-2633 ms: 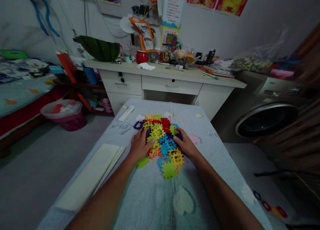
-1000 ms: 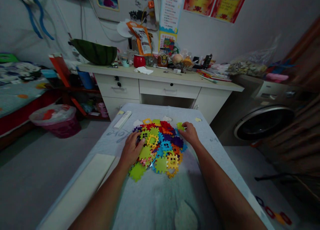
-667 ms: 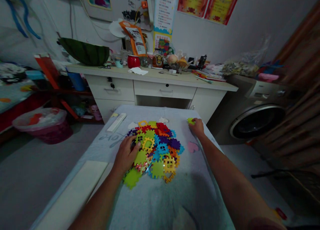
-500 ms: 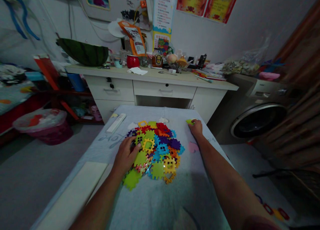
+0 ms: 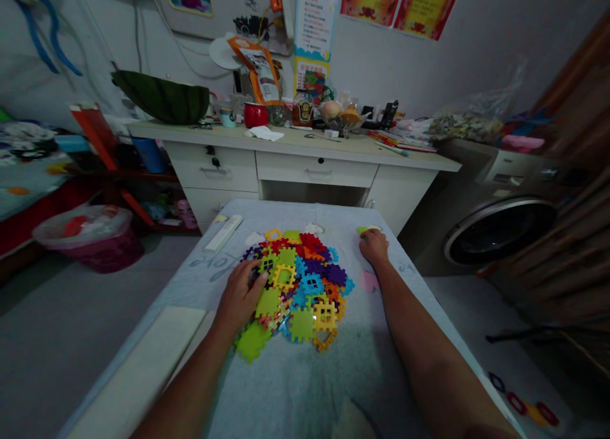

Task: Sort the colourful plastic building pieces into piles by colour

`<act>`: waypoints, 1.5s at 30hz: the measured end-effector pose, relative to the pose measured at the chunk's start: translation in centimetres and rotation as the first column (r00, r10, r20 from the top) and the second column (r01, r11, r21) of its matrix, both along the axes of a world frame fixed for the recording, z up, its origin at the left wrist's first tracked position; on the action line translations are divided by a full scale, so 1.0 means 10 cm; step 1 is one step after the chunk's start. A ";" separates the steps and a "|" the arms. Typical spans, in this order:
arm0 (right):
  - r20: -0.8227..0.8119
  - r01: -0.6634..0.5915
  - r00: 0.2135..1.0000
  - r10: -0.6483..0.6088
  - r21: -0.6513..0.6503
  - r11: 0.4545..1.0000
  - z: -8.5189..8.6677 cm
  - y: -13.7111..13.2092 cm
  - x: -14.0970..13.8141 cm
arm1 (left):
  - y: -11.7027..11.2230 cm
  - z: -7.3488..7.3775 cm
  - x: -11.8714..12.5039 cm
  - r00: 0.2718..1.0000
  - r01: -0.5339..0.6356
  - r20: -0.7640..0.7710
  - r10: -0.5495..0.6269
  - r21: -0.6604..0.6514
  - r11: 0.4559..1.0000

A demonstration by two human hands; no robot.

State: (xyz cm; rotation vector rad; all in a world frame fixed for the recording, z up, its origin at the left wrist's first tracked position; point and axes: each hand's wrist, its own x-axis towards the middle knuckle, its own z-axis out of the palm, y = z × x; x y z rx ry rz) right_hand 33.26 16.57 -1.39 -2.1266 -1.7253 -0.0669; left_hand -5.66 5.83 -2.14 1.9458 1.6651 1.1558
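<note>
A pile of colourful plastic interlocking tiles (image 5: 300, 280) lies in the middle of a low table under a pale grey-blue cloth (image 5: 295, 388). My left hand (image 5: 241, 296) rests flat on the pile's left side, fingers stretched over green tiles. My right hand (image 5: 374, 245) is off to the right of the pile near the table's far right corner, fingers curled down on a single light green tile (image 5: 365, 230) lying on the cloth.
A white remote-like bar (image 5: 223, 232) and a white flat board (image 5: 138, 369) lie on the table's left. Beyond stand a cluttered white desk (image 5: 305, 159), a washing machine (image 5: 500, 229) at right, a pink bin (image 5: 90, 236) and a bed at left.
My right hand has left the pile, carried a light green tile to the far right corner and brought it down onto the cloth. The left hand has stayed on the pile.
</note>
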 end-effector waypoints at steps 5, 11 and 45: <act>0.039 -0.084 0.996 0.085 -0.008 0.996 -0.04 0.05 0.03 | -0.01 0.02 0.01 1.000 0.003 0.002 -0.003 -0.002 1.000; 0.066 -0.144 0.987 0.146 -0.035 0.989 -0.06 0.07 0.07 | -0.01 0.01 0.01 1.000 -0.014 0.003 0.014 0.004 1.000; -0.650 -0.070 0.754 0.094 0.062 0.996 0.36 -0.55 0.21 | 0.04 -0.02 0.02 0.999 -0.017 -0.033 0.018 0.028 0.999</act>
